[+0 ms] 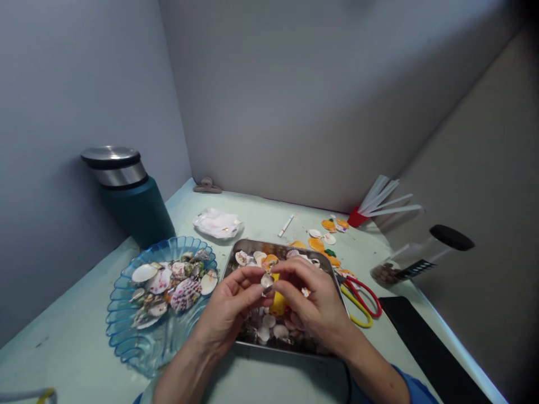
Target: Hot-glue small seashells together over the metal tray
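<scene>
A small whitish seashell [266, 281] is pinched between the fingertips of my left hand [236, 303] and my right hand [309, 297]. Both hands are closed on it from either side, above a metal tray [290, 351]. Inside the tray lie several shells, among them small pale ones [269, 325] near the front and patterned ones at the back. A yellow object [278, 300] sits partly hidden behind my fingers. Left of my left hand, a blue scalloped plate [122, 314] bears a heap of mixed shells [185, 293].
A teal bottle [135, 207] stands at the left wall. Scissors [366, 297] with red and yellow handles lie right of the tray, near a black flat object [421, 342] and a clear jar [416, 264]. Behind are orange shells [316, 244], a red cup of white sticks [357, 217] and a crumpled white packet [217, 223].
</scene>
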A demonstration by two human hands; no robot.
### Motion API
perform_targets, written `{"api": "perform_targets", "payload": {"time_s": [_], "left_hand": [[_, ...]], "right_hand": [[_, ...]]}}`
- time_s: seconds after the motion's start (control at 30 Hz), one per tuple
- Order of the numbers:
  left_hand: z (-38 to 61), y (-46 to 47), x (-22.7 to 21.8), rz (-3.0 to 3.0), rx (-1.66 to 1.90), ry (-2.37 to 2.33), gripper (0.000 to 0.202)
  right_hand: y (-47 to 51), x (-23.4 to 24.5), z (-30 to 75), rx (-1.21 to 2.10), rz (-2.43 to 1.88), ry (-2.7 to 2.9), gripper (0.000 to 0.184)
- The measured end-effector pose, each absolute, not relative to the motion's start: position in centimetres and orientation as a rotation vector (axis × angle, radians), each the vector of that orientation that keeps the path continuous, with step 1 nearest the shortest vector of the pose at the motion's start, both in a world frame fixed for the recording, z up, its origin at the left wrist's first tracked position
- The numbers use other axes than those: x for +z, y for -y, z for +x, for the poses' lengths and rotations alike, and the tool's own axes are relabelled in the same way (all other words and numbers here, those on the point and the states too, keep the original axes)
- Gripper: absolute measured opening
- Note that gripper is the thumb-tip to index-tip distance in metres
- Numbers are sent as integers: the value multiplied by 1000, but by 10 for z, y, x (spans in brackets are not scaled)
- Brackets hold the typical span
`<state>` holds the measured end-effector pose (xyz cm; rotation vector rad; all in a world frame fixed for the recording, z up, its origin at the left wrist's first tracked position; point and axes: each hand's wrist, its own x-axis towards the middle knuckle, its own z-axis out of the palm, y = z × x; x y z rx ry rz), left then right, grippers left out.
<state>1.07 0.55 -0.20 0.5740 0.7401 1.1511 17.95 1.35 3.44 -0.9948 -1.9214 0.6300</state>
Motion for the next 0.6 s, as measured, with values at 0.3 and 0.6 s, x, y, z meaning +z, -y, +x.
{"api": "perform_targets", "payload": {"time_s": [0.3, 0.6], "left_hand": [[7, -9, -1, 478, 1204, -711, 27], [-2, -14, -5, 521, 1347, -663, 26]], "right_hand": [[2, 23, 231, 509, -1414, 2084, 8], [15, 25, 177, 222, -1163, 2637, 10]]}}
